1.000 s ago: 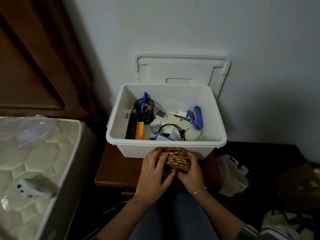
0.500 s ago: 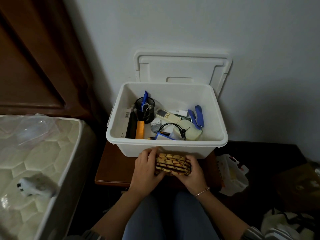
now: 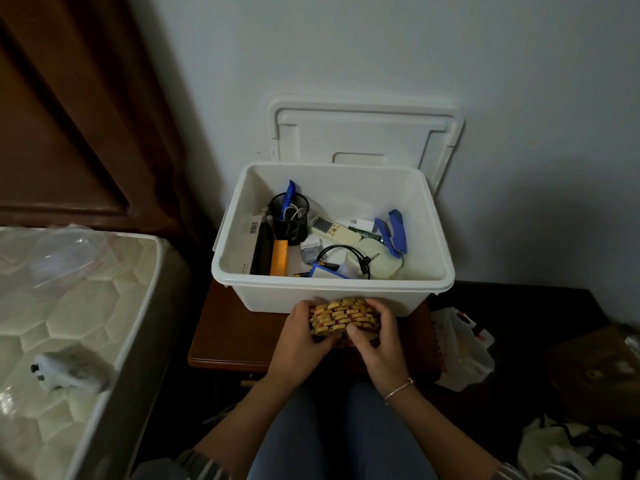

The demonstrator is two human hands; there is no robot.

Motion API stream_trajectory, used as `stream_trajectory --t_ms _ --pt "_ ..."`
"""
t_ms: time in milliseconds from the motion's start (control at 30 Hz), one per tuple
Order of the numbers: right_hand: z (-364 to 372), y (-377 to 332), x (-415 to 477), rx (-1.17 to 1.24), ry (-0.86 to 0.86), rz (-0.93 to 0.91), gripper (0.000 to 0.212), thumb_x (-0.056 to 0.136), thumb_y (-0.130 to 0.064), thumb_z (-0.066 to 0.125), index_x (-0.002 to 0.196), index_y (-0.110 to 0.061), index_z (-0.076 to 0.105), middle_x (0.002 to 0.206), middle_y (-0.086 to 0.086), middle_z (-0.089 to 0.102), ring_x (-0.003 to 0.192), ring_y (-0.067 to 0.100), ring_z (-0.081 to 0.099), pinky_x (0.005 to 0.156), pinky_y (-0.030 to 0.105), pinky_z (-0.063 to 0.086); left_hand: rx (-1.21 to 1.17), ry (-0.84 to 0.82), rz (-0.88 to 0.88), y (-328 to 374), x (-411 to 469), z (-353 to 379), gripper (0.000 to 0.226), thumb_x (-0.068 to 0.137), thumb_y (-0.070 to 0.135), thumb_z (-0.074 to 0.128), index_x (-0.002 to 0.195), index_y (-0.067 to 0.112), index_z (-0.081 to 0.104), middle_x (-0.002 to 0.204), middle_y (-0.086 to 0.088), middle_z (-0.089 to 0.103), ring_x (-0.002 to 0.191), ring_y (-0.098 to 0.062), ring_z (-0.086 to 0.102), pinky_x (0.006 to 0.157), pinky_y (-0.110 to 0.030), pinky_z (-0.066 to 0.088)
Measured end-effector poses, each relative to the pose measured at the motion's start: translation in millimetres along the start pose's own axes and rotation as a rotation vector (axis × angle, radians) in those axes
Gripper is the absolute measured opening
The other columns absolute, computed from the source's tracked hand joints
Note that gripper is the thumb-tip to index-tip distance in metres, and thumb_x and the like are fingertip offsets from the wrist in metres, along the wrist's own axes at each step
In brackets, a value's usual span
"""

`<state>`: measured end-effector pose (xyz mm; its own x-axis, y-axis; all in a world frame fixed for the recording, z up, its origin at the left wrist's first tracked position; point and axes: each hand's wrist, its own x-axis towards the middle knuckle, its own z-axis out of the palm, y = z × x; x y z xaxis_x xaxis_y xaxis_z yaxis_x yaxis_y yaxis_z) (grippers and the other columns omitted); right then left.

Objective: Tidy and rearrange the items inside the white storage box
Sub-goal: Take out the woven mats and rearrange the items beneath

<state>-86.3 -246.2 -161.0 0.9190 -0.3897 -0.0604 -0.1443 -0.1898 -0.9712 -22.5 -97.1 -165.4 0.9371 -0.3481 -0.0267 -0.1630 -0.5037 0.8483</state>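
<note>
Both the left hand (image 3: 302, 336) and right hand (image 3: 378, 339) grip the folded yellow wooden-bead mat (image 3: 341, 317) just before the white plastic storage box (image 3: 332, 296); squeeze it compact, then lift it over the rim.

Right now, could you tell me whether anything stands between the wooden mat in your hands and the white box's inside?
Only the white box's near wall; the left hand and right hand hold the wooden mat below its rim. The lid is off.

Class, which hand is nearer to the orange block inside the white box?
Left. The left hand is outside the white box, nearly in line with the orange block; the right hand is farther to the right.
</note>
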Motion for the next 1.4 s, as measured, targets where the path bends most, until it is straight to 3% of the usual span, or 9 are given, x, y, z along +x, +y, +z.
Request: stream_trajectory --t_ms 167,433,567,700,800,967,1133,1233,1400 --pt "20 -19 9 0.035 0.205 0.202 0.046 0.076 -0.049 0.071 0.111 -0.031 0.047 0.112 -0.011 0.046 0.108 0.010 0.050 0.075 0.010 0.040 0.011 0.014 0.018 1 -4 4 0.055 0.073 0.027 0.080 0.113 0.035 0.043 0.111 0.015 0.050 0.106 0.000 0.049 0.084 -0.012 0.044" --pt "28 -24 18 0.166 0.393 0.403 0.042 0.078 -0.042 0.070 0.109 -0.018 0.054 0.114 0.003 0.058 0.100 0.019 0.060 0.080 0.036 0.056 -0.011 0.019 0.014 2 -6 5 0.062 0.070 0.027 0.082 0.118 0.034 0.042 0.114 0.014 0.047 0.108 0.001 0.047 0.089 -0.013 0.043" --pt "26 -20 15 0.231 0.398 0.410 0.027 0.085 -0.041 0.063 0.103 -0.024 0.054 0.104 -0.001 0.061 0.089 0.013 0.061 0.059 0.021 0.048 -0.023 0.016 0.008 3 -6 6 0.070 0.069 0.027 0.083 0.125 0.030 0.041 0.117 0.015 0.045 0.112 -0.002 0.047 0.095 -0.020 0.043" --pt "26 -20 18 0.224 0.400 0.416 0.006 0.093 -0.034 0.051 0.088 -0.031 0.053 0.105 0.005 0.061 0.091 0.018 0.060 0.073 0.033 0.051 -0.048 0.018 0.008 5 -7 4 0.076 0.068 0.025 0.083 0.126 0.038 0.036 0.115 0.027 0.040 0.114 0.001 0.045 0.097 -0.017 0.042" --pt "27 -21 20 0.295 0.412 0.416 0.015 0.096 -0.031 0.044 0.095 -0.026 0.058 0.112 0.008 0.059 0.101 0.024 0.059 0.090 0.043 0.050 -0.088 0.015 -0.015 5 -7 3 0.078 0.068 0.023 0.084 0.127 0.037 0.035 0.119 0.021 0.044 0.116 -0.002 0.046 0.098 -0.023 0.045" --pt "27 -17 20 0.269 0.359 0.389 0.019 0.097 -0.029 0.042 0.089 -0.027 0.059 0.108 0.010 0.062 0.097 0.023 0.061 0.080 0.036 0.051 -0.122 -0.009 -0.035 6 -4 1 0.077 0.067 0.022 0.086 0.132 0.021 0.045 0.126 0.008 0.054 0.120 -0.009 0.050 0.101 -0.037 0.047" --pt "25 -19 18 0.247 0.385 0.319 0.022 0.098 -0.036 0.041 0.098 -0.025 0.061 0.104 0.006 0.063 0.094 0.019 0.062 0.072 0.029 0.050 -0.139 -0.010 -0.033 11 0 2 0.060 0.066 0.020 0.086 0.114 0.031 0.053 0.113 0.013 0.061 0.110 -0.004 0.056 0.095 -0.037 0.050" --pt "27 -19 10 0.194 0.334 0.262 0.020 0.091 -0.041 0.054 0.105 -0.027 0.059 0.112 0.003 0.060 0.104 0.019 0.059 0.089 0.041 0.052 -0.168 0.002 -0.050 10 0 4 0.063 0.065 0.015 0.086 0.118 0.025 0.052 0.115 0.009 0.060 0.112 -0.009 0.056 0.094 -0.036 0.050" --pt "31 -20 16 -0.011 0.328 0.190 0.055 0.073 -0.037 0.077 0.119 -0.020 0.051 0.117 -0.003 0.049 0.113 0.016 0.050 0.096 0.034 0.047 -0.184 0.016 -0.061 10 -3 6 0.081 0.064 0.016 0.086 0.133 0.018 0.043 0.125 0.004 0.053 0.116 -0.011 0.052 0.098 -0.036 0.049"
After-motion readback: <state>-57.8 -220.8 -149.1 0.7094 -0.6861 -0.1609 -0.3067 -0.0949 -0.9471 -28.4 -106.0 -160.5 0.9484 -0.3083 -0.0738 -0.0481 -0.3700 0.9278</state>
